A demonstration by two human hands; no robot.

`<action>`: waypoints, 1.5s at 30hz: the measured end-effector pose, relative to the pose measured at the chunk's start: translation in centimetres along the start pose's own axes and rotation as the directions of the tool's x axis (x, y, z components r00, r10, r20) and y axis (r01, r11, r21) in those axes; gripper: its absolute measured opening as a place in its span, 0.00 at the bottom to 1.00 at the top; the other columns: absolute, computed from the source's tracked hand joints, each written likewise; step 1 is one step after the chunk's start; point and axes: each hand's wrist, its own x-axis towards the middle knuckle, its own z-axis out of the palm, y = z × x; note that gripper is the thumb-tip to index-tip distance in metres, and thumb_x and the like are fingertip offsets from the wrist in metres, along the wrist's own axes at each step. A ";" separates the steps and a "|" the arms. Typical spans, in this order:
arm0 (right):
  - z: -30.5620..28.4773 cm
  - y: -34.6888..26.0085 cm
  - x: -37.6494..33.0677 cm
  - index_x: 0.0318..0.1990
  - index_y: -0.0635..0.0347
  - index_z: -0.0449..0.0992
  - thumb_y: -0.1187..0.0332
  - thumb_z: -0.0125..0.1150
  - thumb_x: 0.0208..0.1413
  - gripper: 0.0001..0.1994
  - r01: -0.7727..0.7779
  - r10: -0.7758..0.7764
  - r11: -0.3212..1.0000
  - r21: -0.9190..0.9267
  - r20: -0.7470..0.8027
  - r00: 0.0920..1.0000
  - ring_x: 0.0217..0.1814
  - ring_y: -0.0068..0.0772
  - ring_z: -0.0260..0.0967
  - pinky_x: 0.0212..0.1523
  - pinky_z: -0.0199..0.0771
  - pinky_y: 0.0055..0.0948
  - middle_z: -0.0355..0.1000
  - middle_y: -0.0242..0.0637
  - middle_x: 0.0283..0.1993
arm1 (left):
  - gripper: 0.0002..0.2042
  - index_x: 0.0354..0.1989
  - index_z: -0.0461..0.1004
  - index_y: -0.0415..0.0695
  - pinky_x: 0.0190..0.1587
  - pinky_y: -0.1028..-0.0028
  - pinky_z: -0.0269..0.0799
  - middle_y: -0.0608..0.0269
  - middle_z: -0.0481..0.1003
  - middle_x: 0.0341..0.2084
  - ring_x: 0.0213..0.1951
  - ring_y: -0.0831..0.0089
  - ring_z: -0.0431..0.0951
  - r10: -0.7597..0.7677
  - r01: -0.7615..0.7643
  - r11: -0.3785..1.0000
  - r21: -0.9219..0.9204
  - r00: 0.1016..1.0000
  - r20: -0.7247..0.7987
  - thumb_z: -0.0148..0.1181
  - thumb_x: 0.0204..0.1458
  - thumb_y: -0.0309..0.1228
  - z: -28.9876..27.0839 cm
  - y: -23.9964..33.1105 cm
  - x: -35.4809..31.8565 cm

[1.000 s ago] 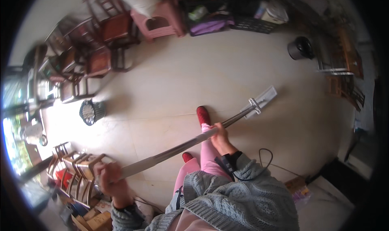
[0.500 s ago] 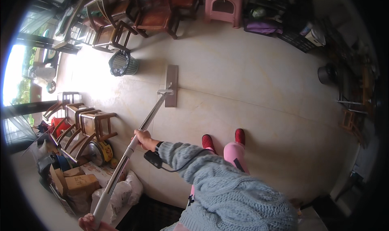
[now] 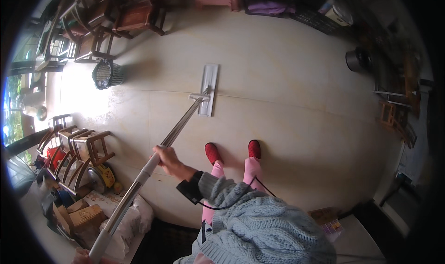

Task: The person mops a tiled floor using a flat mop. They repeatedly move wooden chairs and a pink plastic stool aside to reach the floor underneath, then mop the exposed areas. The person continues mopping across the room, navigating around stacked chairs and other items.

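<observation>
A flat mop runs from the lower left up to the middle of the floor. Its long rectangular grey head (image 3: 208, 90) lies crosswise over a seam between the tiles. My right hand (image 3: 169, 162) is closed around the middle of the metal mop pole (image 3: 178, 127), its sleeve grey knit and a black device strapped at the wrist. Down at the lower left edge my left hand (image 3: 85, 257) grips the top end of the pole; part of it is cut off by the frame.
My red slippers (image 3: 254, 149) stand right of the pole. A lined wastebasket (image 3: 108, 74) is left of the mop head. Wooden chairs (image 3: 139, 18) stand far left; stools (image 3: 92, 146), a cardboard box (image 3: 85, 220) and bags sit nearer. A black pot (image 3: 358, 60) is at the right.
The mop head has slid rightward, farther from the wastebasket, and its top now looks lighter. Both hands keep their hold on the pole. The whole view has shifted with my head.
</observation>
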 end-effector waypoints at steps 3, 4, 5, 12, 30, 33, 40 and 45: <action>-4.5 -6.5 -2.3 0.29 0.63 0.68 0.70 0.56 0.47 0.06 0.084 -0.087 0.988 0.130 0.018 0.996 0.24 0.30 0.69 0.21 0.68 0.26 0.66 0.36 0.26 | 0.03 0.27 0.61 0.37 0.37 0.74 0.59 0.60 0.61 0.20 0.26 0.72 0.63 0.030 -0.055 0.973 0.225 0.993 0.114 0.41 0.49 0.22 3.2 0.1 -3.0; -6.7 -8.4 -2.9 0.26 0.62 0.68 0.70 0.55 0.48 0.05 0.172 -0.178 0.977 0.127 0.035 0.983 0.22 0.26 0.67 0.18 0.64 0.23 0.65 0.34 0.24 | 0.03 0.32 0.60 0.32 0.45 0.74 0.60 0.56 0.63 0.25 0.33 0.70 0.65 0.039 -0.098 0.922 0.374 0.986 0.163 0.39 0.53 0.20 4.8 -0.2 -4.4; -9.5 -10.2 -3.7 0.22 0.61 0.68 0.70 0.52 0.49 0.07 0.308 -0.318 0.946 0.102 0.096 0.943 0.20 0.23 0.65 0.16 0.59 0.21 0.63 0.32 0.21 | 0.04 0.29 0.61 0.34 0.42 0.74 0.61 0.59 0.61 0.20 0.29 0.72 0.64 0.193 -0.421 0.600 0.680 0.902 0.387 0.38 0.52 0.19 6.7 -1.2 -5.7; -36.2 -19.1 -11.5 0.23 0.53 0.64 0.71 0.53 0.48 0.06 0.571 -0.435 0.769 0.289 -0.419 0.797 0.20 0.25 0.59 0.23 0.67 0.27 0.57 0.26 0.19 | 0.02 0.30 0.62 0.43 0.24 0.80 0.54 0.70 0.58 0.13 0.18 0.82 0.55 -0.410 0.475 0.876 -0.080 0.822 0.395 0.45 0.51 0.27 22.7 -1.8 -21.3; -46.4 -1.7 -12.0 0.21 0.56 0.61 0.69 0.49 0.43 0.05 0.199 -0.261 0.957 -0.211 -0.323 0.910 0.20 0.28 0.61 0.23 0.65 0.27 0.61 0.33 0.20 | 0.10 0.27 0.71 0.36 0.19 0.73 0.54 0.67 0.60 0.05 0.11 0.76 0.56 -0.571 0.645 0.687 -0.336 0.764 0.300 0.45 0.49 0.29 -6.5 2.4 -34.7; -40.5 8.6 -8.9 0.21 0.61 0.62 0.70 0.49 0.41 0.05 0.133 -0.245 0.934 -0.333 -0.323 0.914 0.21 0.34 0.63 0.24 0.67 0.33 0.64 0.40 0.20 | 0.10 0.22 0.68 0.41 0.22 0.74 0.56 0.70 0.61 0.06 0.11 0.79 0.56 -0.485 0.481 0.840 -0.252 0.873 0.051 0.43 0.50 0.31 -16.9 6.5 -36.2; -32.8 29.1 -9.1 0.23 0.61 0.63 0.71 0.50 0.43 0.05 -0.229 0.084 0.834 -0.502 -0.294 0.952 0.19 0.35 0.62 0.22 0.67 0.36 0.62 0.38 0.18 | 0.11 0.18 0.63 0.45 0.29 0.76 0.59 0.70 0.60 0.08 0.14 0.80 0.59 -0.386 0.372 0.922 -0.105 0.865 -0.321 0.43 0.51 0.32 -31.6 17.2 -40.3; -30.5 34.8 -4.0 0.27 0.64 0.63 0.74 0.51 0.45 0.04 -0.312 0.107 0.647 -0.696 -0.322 0.941 0.18 0.33 0.62 0.19 0.67 0.31 0.62 0.39 0.19 | 0.09 0.20 0.61 0.47 0.35 0.76 0.58 0.71 0.56 0.09 0.19 0.80 0.59 -0.321 0.384 0.922 -0.055 0.674 -0.665 0.44 0.51 0.32 -32.4 16.2 -45.6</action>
